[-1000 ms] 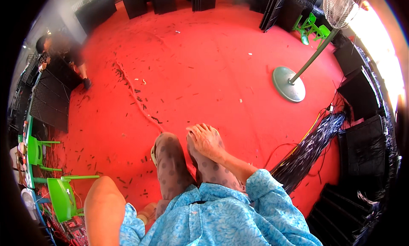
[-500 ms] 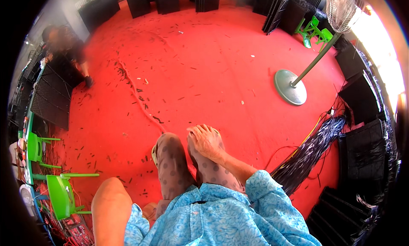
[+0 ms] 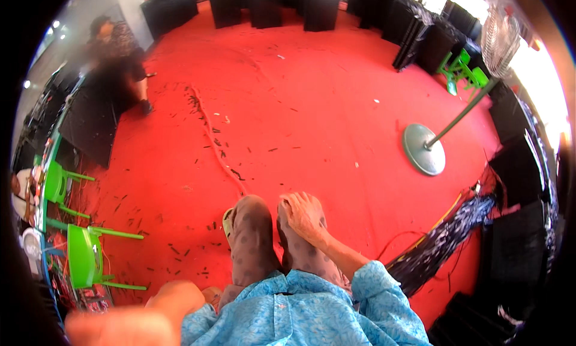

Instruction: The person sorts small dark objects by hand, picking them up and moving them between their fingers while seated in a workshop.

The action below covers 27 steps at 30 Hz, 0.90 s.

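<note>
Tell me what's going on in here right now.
A person in a light blue patterned shirt sits over a red floor. Their right hand rests flat on the right knee, holding nothing. The left hand is a blur at the lower edge, so its grip cannot be told. A fan stand and a bundle of dark cables lie to the right, green chairs to the left.

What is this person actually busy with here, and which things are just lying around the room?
In hand: right hand, lying open on the right knee; left arm, too blurred to tell what it touches.
Lying about: fan stand, green chairs, cable bundle, black panels, scraps on the red floor.
</note>
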Each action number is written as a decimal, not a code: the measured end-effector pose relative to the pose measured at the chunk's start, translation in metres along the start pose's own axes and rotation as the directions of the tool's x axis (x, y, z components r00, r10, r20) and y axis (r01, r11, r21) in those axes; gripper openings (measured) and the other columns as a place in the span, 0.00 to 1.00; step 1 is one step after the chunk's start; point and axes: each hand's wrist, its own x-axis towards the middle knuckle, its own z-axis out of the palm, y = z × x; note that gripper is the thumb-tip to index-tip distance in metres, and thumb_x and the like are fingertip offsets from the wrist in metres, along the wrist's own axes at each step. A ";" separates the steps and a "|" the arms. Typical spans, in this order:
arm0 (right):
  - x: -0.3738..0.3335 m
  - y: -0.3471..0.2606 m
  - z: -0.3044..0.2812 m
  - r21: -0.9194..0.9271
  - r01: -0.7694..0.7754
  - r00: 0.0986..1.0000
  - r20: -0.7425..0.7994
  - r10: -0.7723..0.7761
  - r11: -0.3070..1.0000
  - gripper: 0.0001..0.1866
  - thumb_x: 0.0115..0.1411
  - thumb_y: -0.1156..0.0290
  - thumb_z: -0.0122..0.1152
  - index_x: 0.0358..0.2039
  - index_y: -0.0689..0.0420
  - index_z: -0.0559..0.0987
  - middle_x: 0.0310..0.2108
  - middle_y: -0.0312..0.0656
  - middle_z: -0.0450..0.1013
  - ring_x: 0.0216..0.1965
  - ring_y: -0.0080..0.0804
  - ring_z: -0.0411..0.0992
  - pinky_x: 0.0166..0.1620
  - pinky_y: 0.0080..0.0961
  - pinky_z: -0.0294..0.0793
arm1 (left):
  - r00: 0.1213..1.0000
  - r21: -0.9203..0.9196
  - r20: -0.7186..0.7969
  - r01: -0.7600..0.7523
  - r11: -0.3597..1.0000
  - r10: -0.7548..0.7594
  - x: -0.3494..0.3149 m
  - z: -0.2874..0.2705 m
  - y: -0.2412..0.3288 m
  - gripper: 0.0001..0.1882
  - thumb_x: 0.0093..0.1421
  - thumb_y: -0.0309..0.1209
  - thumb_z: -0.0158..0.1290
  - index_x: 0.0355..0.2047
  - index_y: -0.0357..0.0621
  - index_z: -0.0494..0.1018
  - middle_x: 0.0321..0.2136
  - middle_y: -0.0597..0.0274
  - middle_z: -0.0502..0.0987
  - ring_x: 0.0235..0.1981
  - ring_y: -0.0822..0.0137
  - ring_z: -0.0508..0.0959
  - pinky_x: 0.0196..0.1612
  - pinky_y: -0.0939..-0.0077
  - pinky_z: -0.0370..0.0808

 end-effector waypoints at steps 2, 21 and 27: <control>0.003 -0.006 -0.002 0.015 0.011 1.000 0.004 -0.011 1.000 0.08 0.51 0.74 0.50 0.34 0.55 0.71 0.30 0.43 0.69 0.37 0.42 0.66 0.41 0.35 0.63 | 0.947 0.189 0.231 0.180 0.965 -0.222 -0.048 -0.016 -0.009 0.17 0.58 0.42 0.41 0.40 0.45 0.68 0.48 0.56 0.66 0.53 0.56 0.61 0.54 0.56 0.55; -0.004 0.005 0.016 0.048 -0.007 1.000 0.019 0.006 0.999 0.07 0.53 0.74 0.50 0.34 0.58 0.70 0.30 0.45 0.69 0.35 0.44 0.66 0.41 0.36 0.62 | -0.245 0.866 0.462 0.335 0.372 -0.853 -0.234 -0.106 0.081 0.40 0.48 0.43 0.55 0.57 0.45 0.50 0.55 0.39 0.51 0.55 0.43 0.55 0.54 0.55 0.55; -0.006 0.017 0.023 0.022 -0.030 0.998 0.056 0.029 0.999 0.09 0.55 0.72 0.49 0.37 0.56 0.70 0.30 0.43 0.70 0.35 0.43 0.66 0.41 0.36 0.62 | -0.182 0.860 0.438 0.369 0.352 -0.881 -0.236 -0.115 0.082 0.39 0.49 0.44 0.54 0.57 0.43 0.50 0.54 0.39 0.52 0.55 0.43 0.55 0.55 0.56 0.57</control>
